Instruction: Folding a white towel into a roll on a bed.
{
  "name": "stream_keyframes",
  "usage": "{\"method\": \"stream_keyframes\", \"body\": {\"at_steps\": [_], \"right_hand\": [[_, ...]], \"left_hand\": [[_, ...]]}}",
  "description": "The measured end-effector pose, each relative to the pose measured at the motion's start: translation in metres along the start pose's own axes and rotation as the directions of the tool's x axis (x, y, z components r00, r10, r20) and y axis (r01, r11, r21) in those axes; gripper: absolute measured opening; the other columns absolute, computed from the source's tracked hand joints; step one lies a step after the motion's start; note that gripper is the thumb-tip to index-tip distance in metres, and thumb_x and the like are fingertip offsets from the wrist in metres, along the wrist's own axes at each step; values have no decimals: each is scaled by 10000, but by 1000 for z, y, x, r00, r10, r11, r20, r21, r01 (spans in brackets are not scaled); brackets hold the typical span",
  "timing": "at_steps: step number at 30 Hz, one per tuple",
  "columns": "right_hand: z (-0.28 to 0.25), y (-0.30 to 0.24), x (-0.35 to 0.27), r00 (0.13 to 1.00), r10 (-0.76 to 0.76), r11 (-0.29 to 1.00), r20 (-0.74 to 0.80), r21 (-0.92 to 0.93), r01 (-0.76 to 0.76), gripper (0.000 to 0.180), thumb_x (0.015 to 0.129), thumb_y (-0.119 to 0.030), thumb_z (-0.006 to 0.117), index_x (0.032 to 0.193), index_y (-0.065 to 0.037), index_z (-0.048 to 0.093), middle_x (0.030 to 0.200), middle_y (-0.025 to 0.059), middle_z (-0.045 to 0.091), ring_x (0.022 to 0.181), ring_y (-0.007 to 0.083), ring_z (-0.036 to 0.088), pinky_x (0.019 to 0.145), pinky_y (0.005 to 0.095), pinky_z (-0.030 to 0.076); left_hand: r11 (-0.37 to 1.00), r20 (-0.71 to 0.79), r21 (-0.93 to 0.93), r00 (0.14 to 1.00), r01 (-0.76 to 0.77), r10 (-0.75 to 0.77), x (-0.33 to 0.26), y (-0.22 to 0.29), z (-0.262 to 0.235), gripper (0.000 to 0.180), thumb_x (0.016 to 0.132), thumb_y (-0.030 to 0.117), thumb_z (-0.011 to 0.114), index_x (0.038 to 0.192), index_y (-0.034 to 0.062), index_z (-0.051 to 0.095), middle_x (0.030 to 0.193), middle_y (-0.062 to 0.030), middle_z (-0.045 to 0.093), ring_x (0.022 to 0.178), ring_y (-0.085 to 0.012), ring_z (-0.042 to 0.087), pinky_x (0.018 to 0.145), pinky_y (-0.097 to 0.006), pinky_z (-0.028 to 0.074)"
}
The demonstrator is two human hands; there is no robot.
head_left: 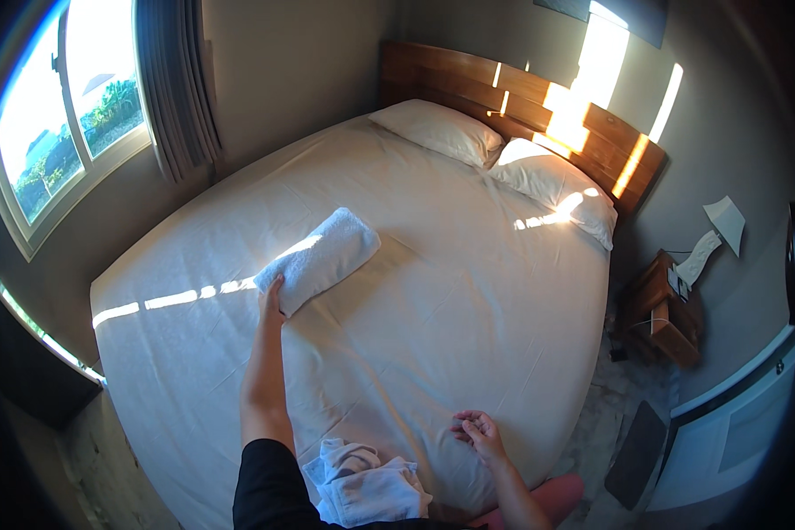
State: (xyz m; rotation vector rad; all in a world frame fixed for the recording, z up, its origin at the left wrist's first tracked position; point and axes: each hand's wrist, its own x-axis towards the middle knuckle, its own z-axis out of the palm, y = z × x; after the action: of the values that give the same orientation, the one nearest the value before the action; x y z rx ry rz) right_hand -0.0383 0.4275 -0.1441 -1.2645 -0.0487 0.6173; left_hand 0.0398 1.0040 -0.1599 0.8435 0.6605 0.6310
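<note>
My left hand [274, 296] grips the near end of a white rolled towel [327, 254], thumb on top. The roll lies at a slant over the middle-left of the bed [433, 309], which has a pale fitted sheet. Over the near right part of the sheet is my right hand [480, 436], its fingers loosely bent and somewhat apart, with nothing visible in it. Between my arms, at the near edge, lies a crumpled white towel [367, 484], partly cut off by the lower edge of the view.
Two pillows [442, 130] rest against the wooden headboard [450, 75]. A window [71, 115] with a dark curtain [178, 84] is at the left. To the right stands a wooden nightstand [676, 340] with its drawer pulled out and a lamp [724, 225]; a dark mat [636, 455] lies on the floor.
</note>
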Motion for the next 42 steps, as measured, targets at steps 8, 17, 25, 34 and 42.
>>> {"method": "stream_keyframes", "body": {"at_steps": [8, 17, 25, 34, 42], "right_hand": [[-6, 0, -3, 1000, 17, 999, -3, 41, -17, 218, 957, -143, 499, 1138, -22, 501, 1129, 128, 581, 976, 244, 629, 805, 314, 538], [-11, 2, 1, 997, 76, 943, 12, 323, -75, 395, 1002, -363, 347, 1198, -48, 484, 1166, 120, 577, 1050, 254, 601, 844, 378, 512], [-8, -10, 6, 990, 122, 965, -69, 241, -102, 452, 984, -426, 366, 1201, -46, 482, 1114, 114, 607, 988, 235, 618, 814, 373, 517], [24, -55, 35, 467, -867, 354, -174, -874, 333, 654, 854, -442, 590, 1334, -46, 389, 1358, 183, 418, 1251, 337, 416, 997, 481, 372], [28, -67, 46, 968, -245, 77, 58, -994, 79, 674, 907, -497, 428, 1456, -149, 251, 1545, 13, 152, 1436, 197, 50, 1119, 556, 78]], "left_hand": [[794, 303, 172, 798, -584, 521, -162, 19, 70, 491, 698, 128, 783, 1110, 56, 527, 1044, -95, 594, 940, -237, 568, 848, -362, 457], [-21, 987, -147, -146, -989, -63, -330, -34, 31, 496, 627, 77, 706, 1105, 158, 597, 1215, -40, 569, 1163, -254, 505, 954, -450, 379], [202, 842, 400, 271, -894, -466, -347, -10, 98, 791, 640, 415, 710, 1307, 69, 462, 1121, -111, 543, 1083, -318, 490, 951, -451, 350], [-112, 596, 769, 769, -630, -229, -314, -126, 186, 849, 805, 504, 589, 1367, -69, 312, 1365, -292, 371, 1276, -402, 374, 1039, -445, 330], [5, 761, 648, 648, -761, -23, -300, -103, 184, 415, 928, 309, 428, 887, -67, 602, 818, -290, 617, 784, -467, 597, 716, -518, 480]]}}
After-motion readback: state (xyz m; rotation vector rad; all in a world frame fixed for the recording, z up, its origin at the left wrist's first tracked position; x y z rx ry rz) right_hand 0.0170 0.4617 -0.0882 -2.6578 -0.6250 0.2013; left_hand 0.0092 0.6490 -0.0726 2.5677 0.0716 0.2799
